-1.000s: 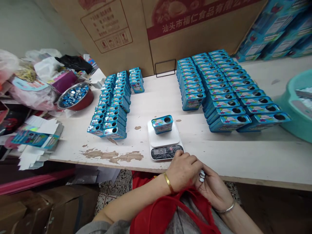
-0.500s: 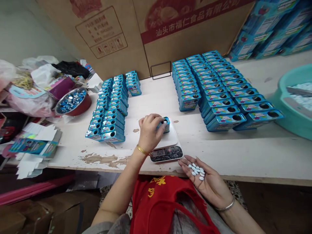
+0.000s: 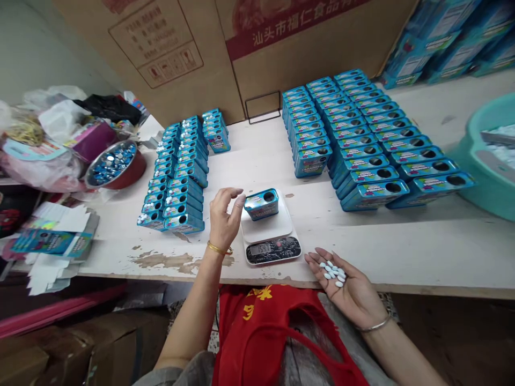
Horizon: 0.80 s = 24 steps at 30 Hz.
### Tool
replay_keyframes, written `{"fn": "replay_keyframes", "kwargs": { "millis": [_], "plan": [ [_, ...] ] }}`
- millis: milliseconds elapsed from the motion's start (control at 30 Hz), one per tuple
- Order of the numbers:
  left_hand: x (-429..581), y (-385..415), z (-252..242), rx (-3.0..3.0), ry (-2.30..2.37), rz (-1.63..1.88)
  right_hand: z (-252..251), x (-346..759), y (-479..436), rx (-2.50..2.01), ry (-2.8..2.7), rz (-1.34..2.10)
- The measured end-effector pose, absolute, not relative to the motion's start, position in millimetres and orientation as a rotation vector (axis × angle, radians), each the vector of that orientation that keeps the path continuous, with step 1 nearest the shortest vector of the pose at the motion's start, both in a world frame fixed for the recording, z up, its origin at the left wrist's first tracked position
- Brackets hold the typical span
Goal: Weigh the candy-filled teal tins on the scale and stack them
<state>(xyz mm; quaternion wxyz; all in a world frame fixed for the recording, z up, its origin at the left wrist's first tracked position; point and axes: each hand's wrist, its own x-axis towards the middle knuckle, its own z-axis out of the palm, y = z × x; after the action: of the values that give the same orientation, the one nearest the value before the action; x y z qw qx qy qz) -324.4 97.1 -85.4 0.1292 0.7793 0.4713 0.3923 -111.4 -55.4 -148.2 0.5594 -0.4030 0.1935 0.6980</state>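
A blue tin (image 3: 261,205) with a round dark hole in its top stands on the white pan of a digital kitchen scale (image 3: 277,251), whose display lights up with digits. Close by the tin's left end is my left hand (image 3: 225,219), its thumb and index finger apart; no candy shows in it. I cannot tell whether the fingertips touch the tin. Palm up at the table's front edge, my right hand (image 3: 352,292) cups several pale oval candies (image 3: 333,272) on its fingers and palm.
Rows of blue tins with open holes (image 3: 358,145) stand to the right, before a turquoise basin (image 3: 483,166). Left are tins with white candies on top (image 3: 177,177), a metal bowl of shiny blue pieces (image 3: 115,163) and folded cartons (image 3: 52,241). A large cardboard box (image 3: 217,64) backs the table.
My left hand has moved left from the tin's hole to its left end, uncovering the tin. The scale's digits have changed. My right hand still holds the candies, shifted slightly right.
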Motion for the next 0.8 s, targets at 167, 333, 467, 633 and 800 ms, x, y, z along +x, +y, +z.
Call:
{"fn": "replay_keyframes", "kwargs": {
  "millis": [167,333,467,633,800],
  "plan": [
    [-324,97,-87,2.262,1.368,1.121,-148,-112,-55,-0.974,0.462,1.643],
    [-325,96,-89,2.249,1.379,1.112,-150,-112,-57,-0.967,0.458,1.647],
    [-324,97,-85,2.328,1.383,0.985,-150,-114,-55,-0.956,0.46,1.644],
    [-303,110,-74,2.659,1.213,0.513,-150,-119,-49,-0.898,0.479,1.641],
    [-243,139,-70,2.782,1.066,0.591,-149,-122,-45,-0.844,0.497,1.637]
  ]
}}
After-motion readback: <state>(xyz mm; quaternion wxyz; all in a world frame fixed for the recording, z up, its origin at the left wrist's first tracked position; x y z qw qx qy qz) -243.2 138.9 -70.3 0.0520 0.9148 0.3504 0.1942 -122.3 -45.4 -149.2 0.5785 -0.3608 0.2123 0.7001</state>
